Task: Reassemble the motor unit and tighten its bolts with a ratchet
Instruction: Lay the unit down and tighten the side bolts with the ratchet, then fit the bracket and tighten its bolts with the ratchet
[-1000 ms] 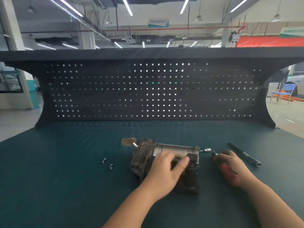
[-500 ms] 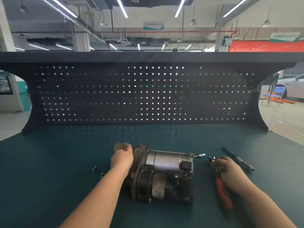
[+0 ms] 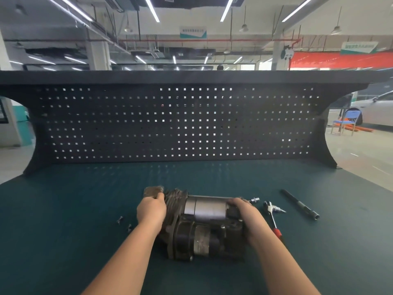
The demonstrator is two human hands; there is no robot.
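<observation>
The dark, grimy motor unit [image 3: 204, 228] lies on its side on the green bench mat. My left hand [image 3: 151, 211] is at its ribbed left end, fingers curled on a small brownish cover plate [image 3: 153, 190] that sits against that end. My right hand [image 3: 248, 218] grips the motor's right end. The ratchet [image 3: 273, 218], chrome head and red handle, lies loose on the mat just right of my right hand. Two small bolts [image 3: 120, 219] [image 3: 129, 227] lie left of my left wrist.
A black extension bar [image 3: 298, 204] lies further right, and a small chrome socket piece [image 3: 254, 200] sits by the motor's far right corner. A black pegboard [image 3: 178, 124] closes the back of the bench. The bench mat [image 3: 63, 231] stretches wide on both sides.
My left hand left the motor's top and went to the cover plate at its left end. My right hand let go of the ratchet and took the motor's right end.
</observation>
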